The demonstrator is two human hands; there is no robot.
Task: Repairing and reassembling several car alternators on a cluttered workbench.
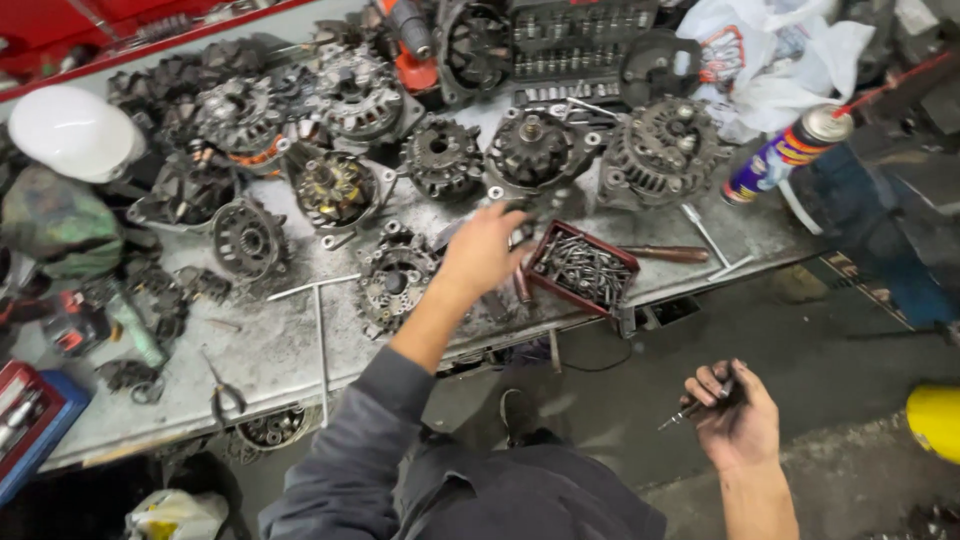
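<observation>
We see the right hand held palm-up off the bench's edge, fingers curled around a thin dark screwdriver bit; its long axis runs diagonally, tip pointing down-left toward the floor. The left hand reaches over the metal workbench, fingers loosely spread, empty, just beside the red tray of bolts.

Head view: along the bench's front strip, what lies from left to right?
Blue-edged red tool tray → black-handled pliers → long metal T-handle wrench → left hand → red box of bolts → brown wooden-handled tool.
</observation>
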